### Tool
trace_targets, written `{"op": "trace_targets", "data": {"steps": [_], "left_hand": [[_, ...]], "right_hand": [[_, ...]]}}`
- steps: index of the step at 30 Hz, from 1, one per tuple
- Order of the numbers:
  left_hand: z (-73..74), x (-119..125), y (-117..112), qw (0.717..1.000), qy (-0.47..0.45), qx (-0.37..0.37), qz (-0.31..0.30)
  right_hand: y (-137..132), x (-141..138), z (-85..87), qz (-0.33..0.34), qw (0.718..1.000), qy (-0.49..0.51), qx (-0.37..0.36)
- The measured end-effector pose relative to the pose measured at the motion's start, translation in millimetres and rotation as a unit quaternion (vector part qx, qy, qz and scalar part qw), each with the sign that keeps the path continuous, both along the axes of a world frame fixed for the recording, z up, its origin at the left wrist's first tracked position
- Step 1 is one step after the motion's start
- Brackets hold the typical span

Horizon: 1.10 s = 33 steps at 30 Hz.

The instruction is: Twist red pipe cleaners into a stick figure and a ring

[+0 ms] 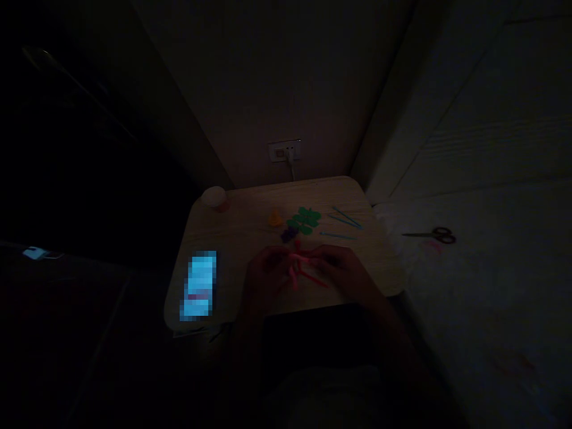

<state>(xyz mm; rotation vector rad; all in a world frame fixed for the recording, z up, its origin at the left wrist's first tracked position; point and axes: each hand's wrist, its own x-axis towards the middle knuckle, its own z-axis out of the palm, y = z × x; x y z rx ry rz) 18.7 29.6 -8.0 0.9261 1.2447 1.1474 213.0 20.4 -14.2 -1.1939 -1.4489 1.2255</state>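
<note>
Left hand (266,273) and right hand (344,271) are closed on pink strips (300,258), just right of phone (199,285). Strips are judged light, thin and bendy, best pinched near the ends. Green pieces (304,219) are seen up-right of phone.

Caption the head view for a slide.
Left hand and right hand hold pink strips over a dim table, lit phone at left.
</note>
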Motion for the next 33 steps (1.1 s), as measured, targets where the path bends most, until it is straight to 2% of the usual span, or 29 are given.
{"op": "trace_targets", "data": {"steps": [4, 7, 10, 14, 16, 17, 19, 22, 26, 29, 33], "left_hand": [[-4.0, -6, 1, 0.998, 0.019, 0.022, -0.05], [-10.1, -13, 4, 0.985, 0.132, 0.084, -0.068], [-20.1, -21, 7, 0.95, 0.258, 0.158, -0.083], [-30.8, -29, 8, 0.875, 0.404, 0.228, -0.136], [-32.2, -31, 7, 0.852, 0.441, 0.238, -0.149], [-31.9, -31, 6, 0.85, 0.443, 0.243, -0.149], [-29.4, -29, 5, 0.867, 0.411, 0.245, -0.139], [-23.4, -21, 2, 0.92, 0.309, 0.224, -0.094], [-18.0, -7, -3, 0.982, 0.121, 0.131, -0.055], [-18.1, -3, -4, 0.997, 0.018, 0.065, -0.028], [-19.6, -3, -5, 0.998, 0.011, 0.064, -0.001]], "right_hand": [[1, 2, -4.9, -0.01, 0.999, -0.033, 0.012], [3, 6, -9.3, -0.029, 0.99, -0.118, 0.071], [5, 8, -15.8, -0.024, 0.969, -0.207, 0.13], [5, 9, -25.8, -0.016, 0.956, -0.25, 0.151], [6, 9, -29.2, -0.02, 0.953, -0.259, 0.156], [6, 10, -30.2, -0.02, 0.951, -0.264, 0.158], [6, 11, -30.9, -0.019, 0.951, -0.264, 0.16], [5, 9, -28.4, -0.009, 0.963, -0.218, 0.158], [2, 2, -23.6, -0.005, 0.986, -0.112, 0.121], [2, -3, -23.3, -0.036, 0.994, -0.049, 0.088], [2, -7, -26.8, -0.067, 0.995, 0.016, 0.072]]}}
